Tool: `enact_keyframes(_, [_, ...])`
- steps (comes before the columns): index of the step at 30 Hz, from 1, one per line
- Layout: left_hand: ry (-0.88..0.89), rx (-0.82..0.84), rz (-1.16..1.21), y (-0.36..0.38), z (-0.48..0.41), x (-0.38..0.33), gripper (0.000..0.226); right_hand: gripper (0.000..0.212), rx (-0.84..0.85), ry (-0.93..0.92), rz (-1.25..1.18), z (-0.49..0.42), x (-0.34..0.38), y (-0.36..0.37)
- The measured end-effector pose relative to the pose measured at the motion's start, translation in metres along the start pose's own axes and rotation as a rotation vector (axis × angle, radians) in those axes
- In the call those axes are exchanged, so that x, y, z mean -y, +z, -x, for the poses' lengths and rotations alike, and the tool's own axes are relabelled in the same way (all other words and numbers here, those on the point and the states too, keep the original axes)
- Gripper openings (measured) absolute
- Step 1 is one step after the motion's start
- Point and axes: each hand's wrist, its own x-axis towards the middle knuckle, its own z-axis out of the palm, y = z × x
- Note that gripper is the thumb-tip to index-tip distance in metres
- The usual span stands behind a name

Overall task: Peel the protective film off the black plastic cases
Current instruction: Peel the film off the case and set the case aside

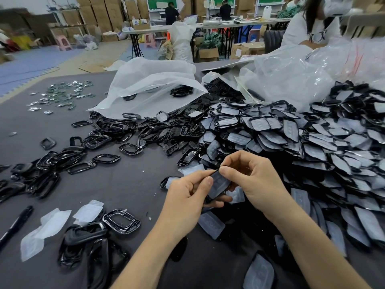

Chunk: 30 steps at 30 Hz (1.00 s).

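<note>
A warehouse room lined with cardboard boxes [104, 15] holds the grey bench [129, 184]. At right a big heap of film-covered cases [291, 142] waits. Fewer bare cases [68, 161] and shed film [54, 222] lie at left, so most of the work seems left. At centre, the left hand [187, 197] grips one case [218, 184] in its fingers, and the right hand [256, 180] pinches its upper tip.

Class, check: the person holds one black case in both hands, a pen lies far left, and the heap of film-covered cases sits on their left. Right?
No: the head view shows the heap of film-covered cases on their right. The left hand and right hand hold one black case, and the pen lies far left.
</note>
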Motion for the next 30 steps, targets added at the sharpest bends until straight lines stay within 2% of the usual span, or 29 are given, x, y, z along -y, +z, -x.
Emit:
enact_keyframes(3, [0.009, -0.015, -0.027, -0.001, -0.001, 0.003, 0.028, 0.013, -0.017, -0.034, 0.153, 0.001, -0.002, 0.004])
enact_keyframes(7, [0.041, -0.060, -0.054, -0.002, -0.001, 0.007, 0.029, 0.013, -0.050, -0.076, 0.244, 0.004, -0.002, 0.011])
enact_keyframes(11, [0.111, -0.110, -0.109, 0.000, -0.002, 0.007, 0.022, 0.013, 0.027, -0.158, 0.273, 0.008, 0.000, 0.015])
enact_keyframes(17, [0.191, -0.095, -0.145, 0.001, 0.000, 0.002, 0.028, 0.011, 0.110, -0.161, 0.181, 0.009, 0.001, 0.014])
enact_keyframes(23, [0.116, -0.079, -0.102, 0.002, -0.002, 0.007, 0.019, 0.013, 0.058, -0.090, 0.141, 0.008, -0.004, 0.016])
enact_keyframes(25, [0.189, -0.090, -0.199, -0.001, -0.002, 0.008, 0.023, 0.016, 0.022, -0.021, 0.060, 0.007, -0.005, 0.015])
enact_keyframes(30, [0.558, -0.069, -0.527, -0.001, -0.001, 0.004, 0.026, 0.016, -0.112, 0.148, -0.146, 0.000, 0.000, 0.000])
